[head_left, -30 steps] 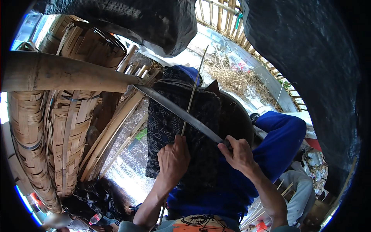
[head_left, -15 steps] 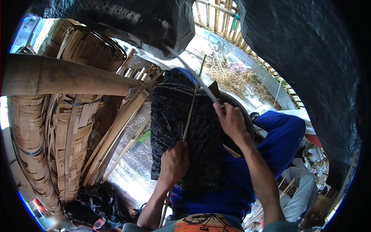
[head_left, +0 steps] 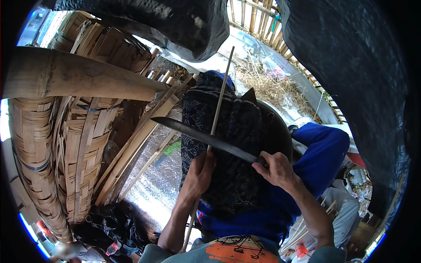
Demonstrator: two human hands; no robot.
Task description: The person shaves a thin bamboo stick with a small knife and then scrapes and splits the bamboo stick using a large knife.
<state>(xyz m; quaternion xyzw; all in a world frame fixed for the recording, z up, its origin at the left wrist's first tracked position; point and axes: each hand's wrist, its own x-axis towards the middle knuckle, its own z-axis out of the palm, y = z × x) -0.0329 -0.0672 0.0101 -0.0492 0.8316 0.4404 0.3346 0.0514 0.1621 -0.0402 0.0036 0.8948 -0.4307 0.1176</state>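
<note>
My left hand (head_left: 200, 173) is closed round a thin bamboo strip (head_left: 218, 107), which runs from beside my body up past my knee. In my right hand (head_left: 277, 170) is the handle of a long machete (head_left: 193, 132). Its dark blade points left and crosses the strip just above my left fingers; whether the edge touches the strip I cannot tell. Beneath both lies a dark patterned cloth (head_left: 228, 184), spread over my leg in blue trousers (head_left: 324, 142).
Woven bamboo baskets (head_left: 81, 162) stand at the left, under a thick bamboo pole (head_left: 87, 79). Split bamboo slats (head_left: 140, 144) lean beside them. Black sheeting (head_left: 346, 57) hangs at the upper right. Dry straw (head_left: 267, 87) lies ahead. A person in grey trousers (head_left: 346, 210) is at the lower right.
My right hand has come down toward me, and the machete has swung from pointing up and forward to lying across the strip. My left hand still grips the strip.
</note>
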